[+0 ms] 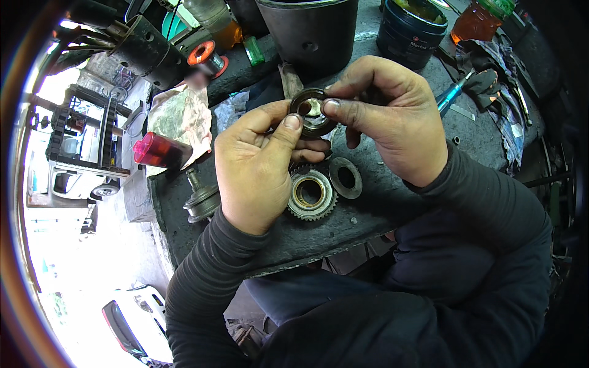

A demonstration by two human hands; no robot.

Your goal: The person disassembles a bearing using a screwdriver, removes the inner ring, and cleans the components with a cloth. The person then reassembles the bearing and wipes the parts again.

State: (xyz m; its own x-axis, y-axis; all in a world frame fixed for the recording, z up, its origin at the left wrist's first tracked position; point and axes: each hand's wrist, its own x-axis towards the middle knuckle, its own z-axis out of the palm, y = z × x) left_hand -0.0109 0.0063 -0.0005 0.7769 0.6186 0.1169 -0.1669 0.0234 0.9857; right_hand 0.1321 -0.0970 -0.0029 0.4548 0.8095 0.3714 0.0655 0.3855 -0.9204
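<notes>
Between my two hands, raised over the workbench, is a dark metal ring point(319, 127) with an open centre. My left hand point(261, 162) grips its left side, thumb on the face and fingers behind. With thumb and forefinger, my right hand point(392, 116) pinches the ring's upper right edge. Just below them a toothed gear point(294, 207) with a bronze-coloured inner rim lies flat on the bench. Touching or nearly touching it on the right is a flat steel washer point(346, 178). A stepped metal shaft part point(202, 202) stands left of my left wrist.
The dark bench point(257, 260) has a near edge by my lap. Along its back stand a black bucket point(310, 37), a grease tub point(411, 37) and a solder wire spool point(208, 59). A red bottle point(161, 151) lies on a cloth at left; a blue-handled tool point(453, 95) lies at right.
</notes>
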